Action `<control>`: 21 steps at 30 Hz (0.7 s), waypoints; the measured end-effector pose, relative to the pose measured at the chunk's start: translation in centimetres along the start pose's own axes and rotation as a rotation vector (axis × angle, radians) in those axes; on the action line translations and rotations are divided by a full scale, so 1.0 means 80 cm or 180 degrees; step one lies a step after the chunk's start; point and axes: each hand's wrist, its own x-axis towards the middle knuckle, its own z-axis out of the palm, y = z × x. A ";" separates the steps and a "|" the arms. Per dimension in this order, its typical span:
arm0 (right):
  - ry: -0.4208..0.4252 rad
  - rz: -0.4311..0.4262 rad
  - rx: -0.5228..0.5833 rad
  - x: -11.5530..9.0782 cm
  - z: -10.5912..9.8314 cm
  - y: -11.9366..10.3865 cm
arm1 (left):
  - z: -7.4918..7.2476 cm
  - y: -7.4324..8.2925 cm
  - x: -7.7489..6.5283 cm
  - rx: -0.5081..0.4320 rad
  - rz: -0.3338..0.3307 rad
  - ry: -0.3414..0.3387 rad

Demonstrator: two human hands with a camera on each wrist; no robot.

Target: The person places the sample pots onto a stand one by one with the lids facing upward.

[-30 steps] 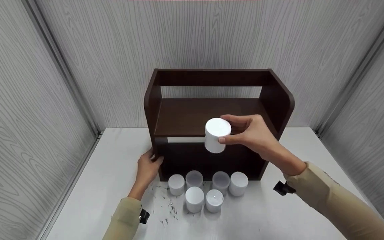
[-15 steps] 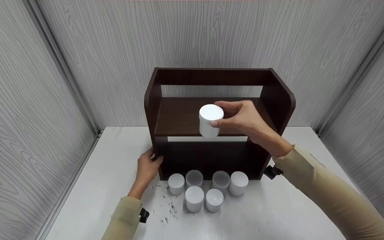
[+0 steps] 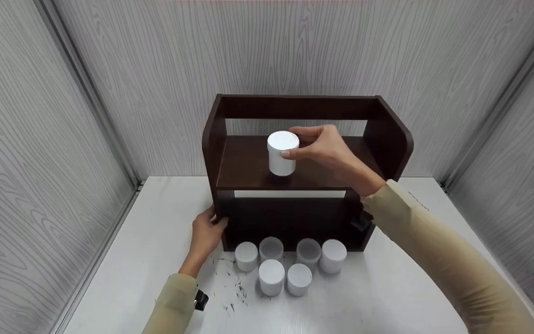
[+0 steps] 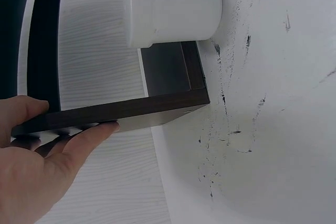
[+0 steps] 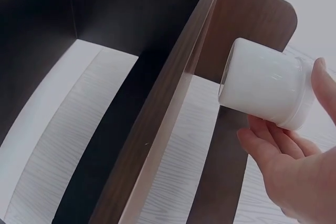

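Observation:
My right hand (image 3: 325, 147) pinches a white lidded jar (image 3: 282, 160) near its lid, thumb on the near side and fingers behind. The jar is upright over the upper board of a dark brown two-tier shelf (image 3: 244, 171). In the right wrist view, the jar (image 5: 262, 82) overlaps the shelf's side panel (image 5: 252, 14), its base close to the board's front edge. Low on the left, my left hand (image 3: 206, 235) grips the shelf's left side panel. The left wrist view shows thumb and fingers on either side of that panel (image 4: 131, 109).
Several white jars stand on the white table (image 3: 165, 204) before the shelf's lower tier, including a front jar (image 3: 271, 278) and a right-hand jar (image 3: 333, 257). Dark scuff marks (image 3: 239, 290) lie left of them. Grey wood-grain walls (image 3: 295, 46) enclose the table.
My right hand has carried the jar up, leftward and away from me, from before the shelf's front edge to over its upper board. The left hand and the standing jars have stayed put.

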 end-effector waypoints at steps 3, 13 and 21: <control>0.0010 -0.0016 -0.0018 0.011 0.003 0.000 | 0.001 0.001 -0.001 0.0017 -0.0038 -0.0030; -0.0004 0.0073 -0.0083 0.045 0.009 -0.002 | 0.005 0.001 -0.002 -0.0020 -0.0070 -0.0090; 0.0036 0.0135 -0.0133 0.072 0.020 0.002 | 0.004 0.003 -0.005 -0.0004 -0.0094 -0.0062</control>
